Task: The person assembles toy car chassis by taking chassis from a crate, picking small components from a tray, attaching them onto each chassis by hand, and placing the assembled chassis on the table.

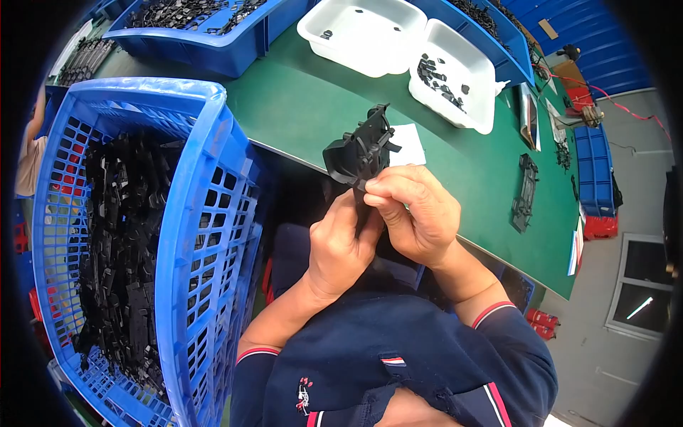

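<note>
I hold a black moulded plastic part (361, 149) up in front of me, over the near edge of the green table (306, 107). My left hand (341, 245) grips its lower end from below. My right hand (413, 210) closes on the same end from the right, fingertips pinching the part near its base. The part's upper half, with ribs and a curved frame, sticks out above both hands.
A tall blue lattice basket (192, 235) full of black plastic parts stands at my left. On the table are two white tubs (455, 71), one with several small black pieces, blue bins (213, 43) of parts, a white paper slip (409, 142) and a long black part (525, 192).
</note>
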The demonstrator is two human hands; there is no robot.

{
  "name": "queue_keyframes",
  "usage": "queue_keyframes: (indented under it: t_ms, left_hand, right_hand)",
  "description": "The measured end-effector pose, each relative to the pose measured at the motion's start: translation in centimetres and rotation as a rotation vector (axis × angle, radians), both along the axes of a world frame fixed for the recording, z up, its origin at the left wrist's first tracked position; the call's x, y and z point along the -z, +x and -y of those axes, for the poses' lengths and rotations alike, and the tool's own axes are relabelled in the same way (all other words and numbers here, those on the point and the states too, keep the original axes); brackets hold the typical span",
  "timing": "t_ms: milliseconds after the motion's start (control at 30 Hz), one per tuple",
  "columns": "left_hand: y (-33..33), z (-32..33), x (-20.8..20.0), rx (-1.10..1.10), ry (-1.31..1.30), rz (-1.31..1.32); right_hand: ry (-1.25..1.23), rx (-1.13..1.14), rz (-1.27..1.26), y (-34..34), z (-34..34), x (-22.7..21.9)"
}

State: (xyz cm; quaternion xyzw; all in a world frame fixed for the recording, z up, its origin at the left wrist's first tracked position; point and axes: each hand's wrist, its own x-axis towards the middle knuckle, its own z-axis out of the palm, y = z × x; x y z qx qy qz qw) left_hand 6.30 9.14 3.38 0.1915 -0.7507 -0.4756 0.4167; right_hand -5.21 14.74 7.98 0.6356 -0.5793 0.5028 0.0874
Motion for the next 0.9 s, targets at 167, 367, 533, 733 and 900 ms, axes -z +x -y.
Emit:
queue_keyframes:
  t_ms: [167, 367, 533, 733, 900]
  left_hand:
    - [0.17, -0.03, 0.04, -0.031, -0.061, 0.006]
    - [0.19, -0.03, 0.01, -0.038, -0.097, 0.013]
    - [0.07, -0.03, 0.14, -0.036, -0.091, 0.001]
    - [-0.28, -0.13, 0.23, -0.051, -0.073, -0.024]
    - [-0.3, -0.11, 0.39, -0.071, -0.095, -0.042]
  right_hand:
    - [0.07, -0.006, 0.015, 0.15, -0.4, -0.33]
    - [0.074, -0.002, 0.021, 0.25, -0.55, -0.37]
    - [0.075, -0.002, 0.022, 0.18, -0.52, -0.3]
    - [0.068, 0.006, 0.026, 0.1, -0.46, -0.22]
    - [0.061, 0.01, 0.011, 0.03, -0.42, -0.2]
